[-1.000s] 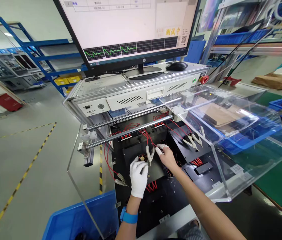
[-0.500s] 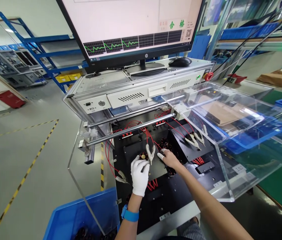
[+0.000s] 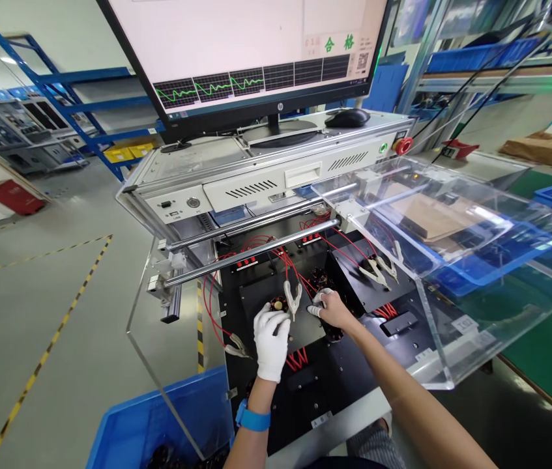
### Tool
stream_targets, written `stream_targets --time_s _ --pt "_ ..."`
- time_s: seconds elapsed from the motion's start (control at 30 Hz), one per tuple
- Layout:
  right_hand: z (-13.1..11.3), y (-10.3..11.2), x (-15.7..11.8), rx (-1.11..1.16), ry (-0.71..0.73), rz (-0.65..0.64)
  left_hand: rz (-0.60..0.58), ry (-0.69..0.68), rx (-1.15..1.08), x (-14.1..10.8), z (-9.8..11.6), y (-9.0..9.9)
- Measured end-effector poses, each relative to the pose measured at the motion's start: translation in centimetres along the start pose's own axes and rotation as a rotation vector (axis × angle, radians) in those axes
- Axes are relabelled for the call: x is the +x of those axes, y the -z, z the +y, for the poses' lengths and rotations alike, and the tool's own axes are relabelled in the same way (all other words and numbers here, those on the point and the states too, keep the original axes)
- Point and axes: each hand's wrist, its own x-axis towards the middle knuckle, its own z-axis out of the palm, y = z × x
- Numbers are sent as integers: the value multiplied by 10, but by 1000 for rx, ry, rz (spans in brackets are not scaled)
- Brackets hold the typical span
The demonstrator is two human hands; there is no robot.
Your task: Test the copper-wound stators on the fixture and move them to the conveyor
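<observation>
My left hand (image 3: 272,340), in a white glove, has its fingers bent at the near edge of a round wound coil (image 3: 278,304) on the black plate (image 3: 307,329). A white clip (image 3: 293,298) with red wires stands just right of that coil. My right hand (image 3: 329,309), with covered fingertips, is at the plate's right edge, beside a pile of dark coils (image 3: 322,279); what its fingers hold, if anything, is hidden. Another white clip (image 3: 236,346) lies at the left edge of the fixture. More white clips (image 3: 375,273) rest on the right plate.
A raised clear cover (image 3: 495,273) spans the right side. Metal rods (image 3: 251,253) cross above the fixture. A monitor (image 3: 276,104) stands behind on a cabinet (image 3: 266,182). A blue bin (image 3: 124,430) with dark coils sits at lower left.
My right hand has shifted slightly, its fingers now closer to the dark coils. My left hand stays by the round coil. The whole view has moved a little.
</observation>
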Motion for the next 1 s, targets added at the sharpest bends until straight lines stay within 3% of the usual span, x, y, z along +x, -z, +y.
stream_targets --time_s 0.1,0.3,0.4,0.5,0.6,0.73,1.0 --pt "0 0 8 -1 -54 34 3 2 -2 0 1 1" --pt "-2 -1 8 114 -63 -27 9 -10 -12 1 2 2" --pt "-13 3 9 451 -129 8 12 -16 -16 1 2 1" --pt "-32 8 20 894 -242 140 13 -19 -17 1 2 1" --pt "-49 8 35 1137 -324 232 12 -23 -15 1 2 1" --pt "-58 1 44 1133 -342 289 5 -21 -13 0 1 2" --pt "-63 -12 42 1065 -299 278 6 -32 -6 3 3 -1"
